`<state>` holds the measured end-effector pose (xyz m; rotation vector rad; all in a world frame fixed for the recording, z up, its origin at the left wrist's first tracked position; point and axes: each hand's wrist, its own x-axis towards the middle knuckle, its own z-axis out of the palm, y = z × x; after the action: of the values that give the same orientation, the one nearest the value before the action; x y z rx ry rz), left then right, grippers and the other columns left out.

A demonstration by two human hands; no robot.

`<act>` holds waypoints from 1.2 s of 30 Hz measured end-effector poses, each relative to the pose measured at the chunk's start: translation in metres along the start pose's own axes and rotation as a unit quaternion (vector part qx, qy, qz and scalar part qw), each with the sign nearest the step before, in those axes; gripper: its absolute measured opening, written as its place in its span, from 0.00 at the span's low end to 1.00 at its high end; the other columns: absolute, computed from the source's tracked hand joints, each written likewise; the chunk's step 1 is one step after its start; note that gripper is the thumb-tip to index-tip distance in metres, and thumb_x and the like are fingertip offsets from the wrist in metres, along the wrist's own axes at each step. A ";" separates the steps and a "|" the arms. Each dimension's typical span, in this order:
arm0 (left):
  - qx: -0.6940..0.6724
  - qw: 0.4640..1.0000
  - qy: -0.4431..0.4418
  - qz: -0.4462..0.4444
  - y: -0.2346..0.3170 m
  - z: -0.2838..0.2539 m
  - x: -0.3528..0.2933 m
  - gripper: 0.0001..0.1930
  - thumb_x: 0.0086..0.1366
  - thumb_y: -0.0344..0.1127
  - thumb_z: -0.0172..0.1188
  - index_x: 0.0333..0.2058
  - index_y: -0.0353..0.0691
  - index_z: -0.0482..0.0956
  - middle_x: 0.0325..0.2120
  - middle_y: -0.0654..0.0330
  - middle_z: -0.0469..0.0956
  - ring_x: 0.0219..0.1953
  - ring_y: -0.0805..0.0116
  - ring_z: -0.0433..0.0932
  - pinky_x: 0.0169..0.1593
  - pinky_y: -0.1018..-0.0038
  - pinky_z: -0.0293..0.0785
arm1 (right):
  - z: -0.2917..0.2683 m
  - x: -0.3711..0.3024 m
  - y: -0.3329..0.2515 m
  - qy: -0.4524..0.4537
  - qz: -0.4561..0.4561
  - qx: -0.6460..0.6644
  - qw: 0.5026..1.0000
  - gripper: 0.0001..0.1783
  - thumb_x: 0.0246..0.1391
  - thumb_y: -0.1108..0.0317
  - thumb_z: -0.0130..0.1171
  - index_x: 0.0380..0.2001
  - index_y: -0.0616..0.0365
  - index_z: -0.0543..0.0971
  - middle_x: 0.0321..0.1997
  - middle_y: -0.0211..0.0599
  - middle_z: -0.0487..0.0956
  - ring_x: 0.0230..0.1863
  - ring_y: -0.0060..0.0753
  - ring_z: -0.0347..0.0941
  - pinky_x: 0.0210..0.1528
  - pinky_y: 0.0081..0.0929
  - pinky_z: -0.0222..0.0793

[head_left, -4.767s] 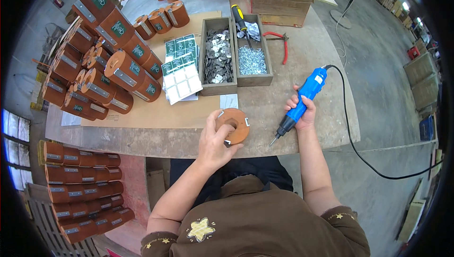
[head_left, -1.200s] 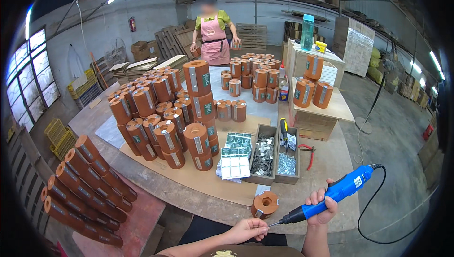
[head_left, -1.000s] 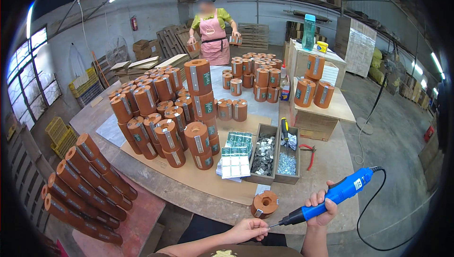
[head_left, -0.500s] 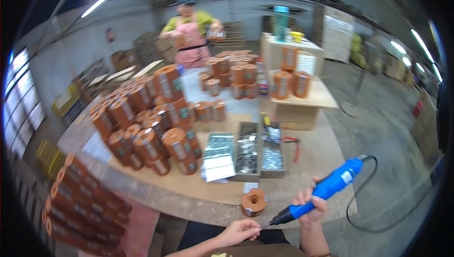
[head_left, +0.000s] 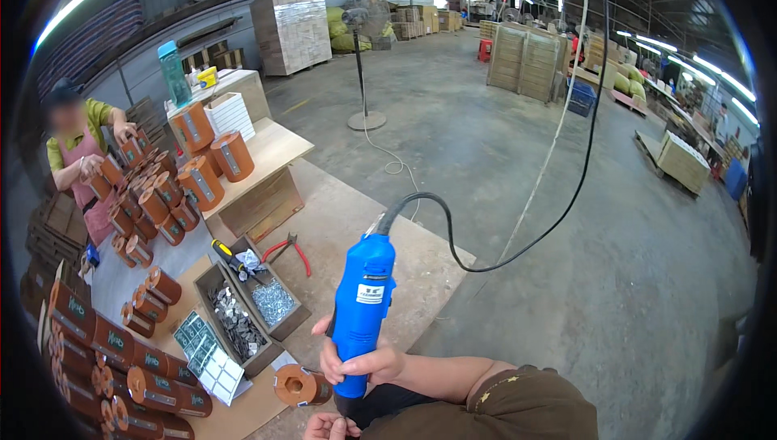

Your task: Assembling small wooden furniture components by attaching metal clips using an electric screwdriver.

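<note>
Clasped low by right hand round blue power screwdriver, judged stiff, moderately heavy, best held there.

One cylinder before the trays, label sheets left — pliers right

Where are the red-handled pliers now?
In the head view, left of centre: the pliers lie on the table, beside the wooden box holding the yellow screwdriver.

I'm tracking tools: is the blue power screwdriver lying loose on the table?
No, the right hand is wrapped around the blue power screwdriver, nose down by the left hand.
</note>
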<state>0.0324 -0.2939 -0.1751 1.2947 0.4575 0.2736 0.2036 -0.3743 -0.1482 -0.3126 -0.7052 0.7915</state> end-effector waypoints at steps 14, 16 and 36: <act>-0.085 0.996 0.018 -0.019 -0.012 -0.014 -0.012 0.02 0.56 0.22 0.50 0.28 0.33 0.72 0.19 0.57 0.73 0.19 0.72 0.71 0.26 0.79 0.69 | 0.001 0.012 -0.004 0.040 0.004 0.089 0.995 0.33 0.38 0.72 0.53 0.51 0.54 0.57 0.22 0.36 0.66 0.25 0.30 0.63 0.29 0.31 0.61; -0.075 0.996 0.027 -0.046 -0.007 -0.012 -0.013 0.02 0.56 0.23 0.51 0.28 0.33 0.72 0.19 0.58 0.74 0.20 0.74 0.71 0.26 0.80 0.69 | 0.003 0.012 0.000 0.014 0.002 0.072 0.997 0.33 0.38 0.72 0.53 0.51 0.54 0.57 0.22 0.36 0.66 0.25 0.30 0.63 0.30 0.31 0.61; -0.072 0.994 -0.019 -0.082 -0.002 -0.010 -0.014 0.03 0.57 0.25 0.50 0.28 0.34 0.72 0.20 0.59 0.74 0.20 0.75 0.72 0.27 0.82 0.69 | 0.007 0.006 -0.006 -0.041 0.004 0.051 0.998 0.33 0.38 0.73 0.53 0.51 0.57 0.56 0.21 0.35 0.65 0.25 0.30 0.63 0.30 0.29 0.60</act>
<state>0.0154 -0.2917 -0.1769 1.1132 0.5000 0.1410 0.2048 -0.3735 -0.1371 -0.1914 -0.7378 0.8491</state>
